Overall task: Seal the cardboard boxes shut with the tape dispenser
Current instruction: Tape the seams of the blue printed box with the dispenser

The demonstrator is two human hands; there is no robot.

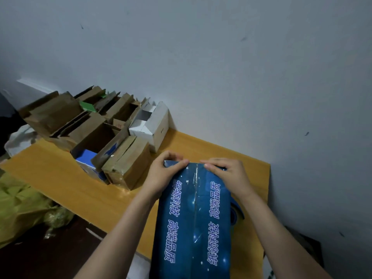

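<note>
While L hand (163, 174) & R hand (227, 176) grip its far edge, blue box (193, 228) reads "纸领科技 高端品质".

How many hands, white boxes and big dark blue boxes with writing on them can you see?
Hands: 2, the left hand and the right hand
White cardboard box: 1
Dark blue cardboard box with white writing: 1
Total: 4

Glossy print among dull cardboard.
The blue box (193, 218) is smooth, shiny printed cardboard with clear glossy tape (196, 178) along its seam. Left of it are matt, rough brown cardboard boxes (128, 168) and a smooth white card box (155, 125). Under it is a matt yellow table (60, 174).
</note>
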